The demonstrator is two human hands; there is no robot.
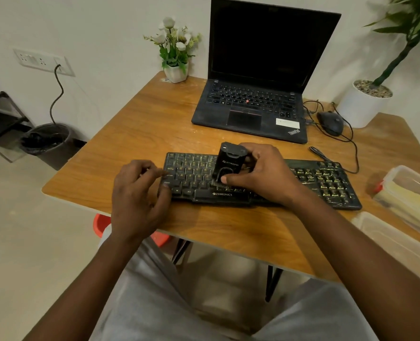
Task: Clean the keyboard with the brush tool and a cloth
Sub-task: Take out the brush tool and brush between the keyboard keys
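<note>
Now, right hand point(261, 177) tight round the brush tool point(228, 163) on the keyboard point(327, 182) — left hand point(135, 195) loose-fingered at its edge.

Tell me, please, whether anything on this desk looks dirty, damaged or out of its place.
Yes. The keyboard has pale yellowish streaks across the keys at its right end, like dust or grime. The table shows whitish smears near the laptop. A cable end lies loose behind the keyboard.

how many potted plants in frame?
2. A small flower pot at the table's far-left corner beside the laptop; a larger white pot at far right behind the mouse, its foliage cropped. None seem hidden.
</note>
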